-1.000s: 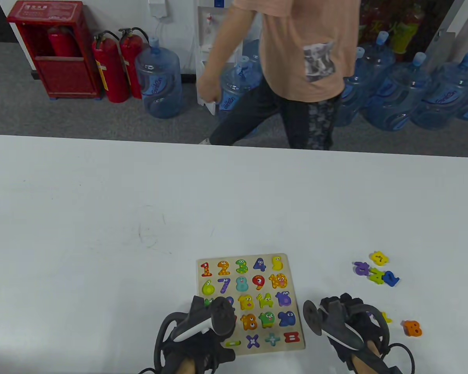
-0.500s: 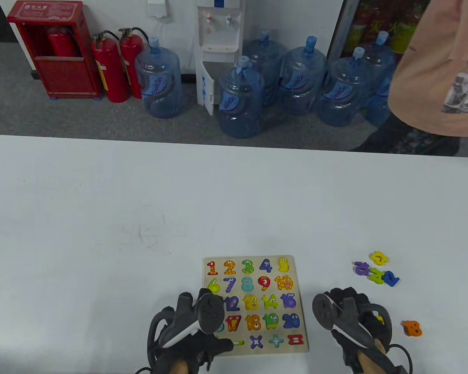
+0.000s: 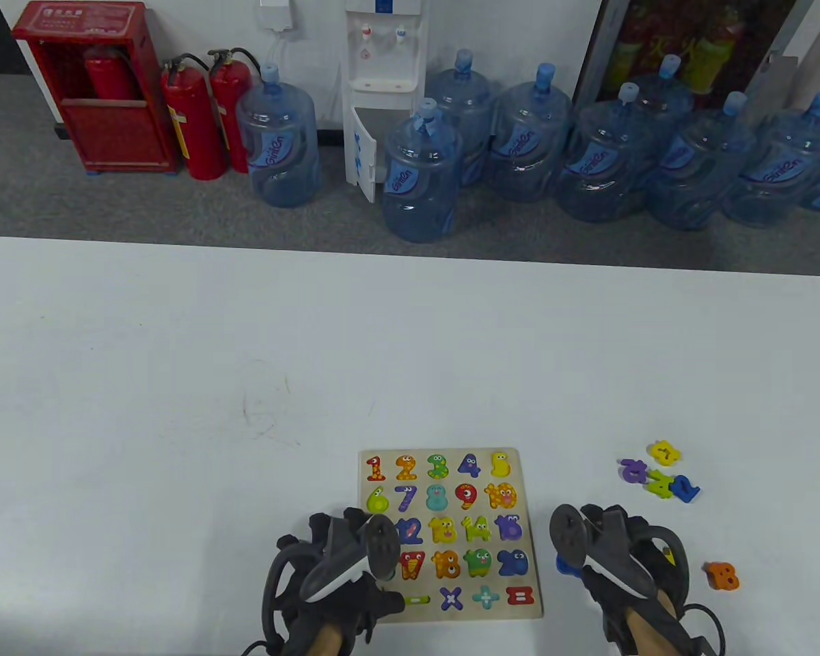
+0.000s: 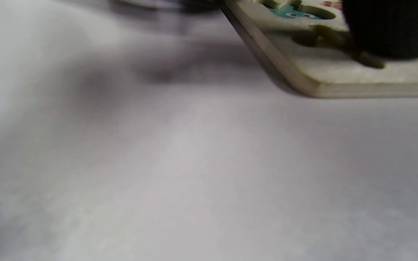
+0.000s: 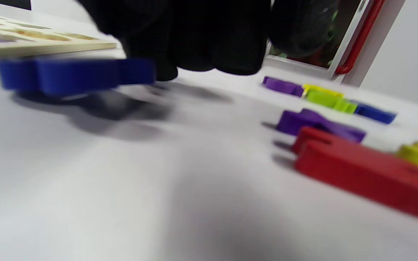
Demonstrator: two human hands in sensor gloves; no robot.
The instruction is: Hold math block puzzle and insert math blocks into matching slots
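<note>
The wooden puzzle board (image 3: pixel 519 478) lies near the table's front edge with most number blocks seated in it. My left hand (image 3: pixel 376 594) rests on its near-left corner. In the left wrist view a gloved finger (image 4: pixel 386 29) presses on top of the board (image 4: pixel 339 79). My right hand (image 3: pixel 581 557) is just right of the board and pinches a blue block (image 3: pixel 564 566). In the right wrist view the blue block (image 5: pixel 74 76) hangs from the gloved fingers (image 5: pixel 194 40) just above the table, beside the board's edge (image 5: pixel 42 43).
Loose purple, yellow, green and blue blocks (image 3: pixel 659 473) lie in a cluster to the right. An orange block (image 3: pixel 723 575) lies further right and nearer. The right wrist view shows a red block (image 5: pixel 361 172) and a purple one (image 5: pixel 314 121) close by. Water bottles stand on the floor beyond the table.
The board has shifted slightly right under my left hand. My right hand now shows a blue block at its left side. The person behind the table has walked out of view.
</note>
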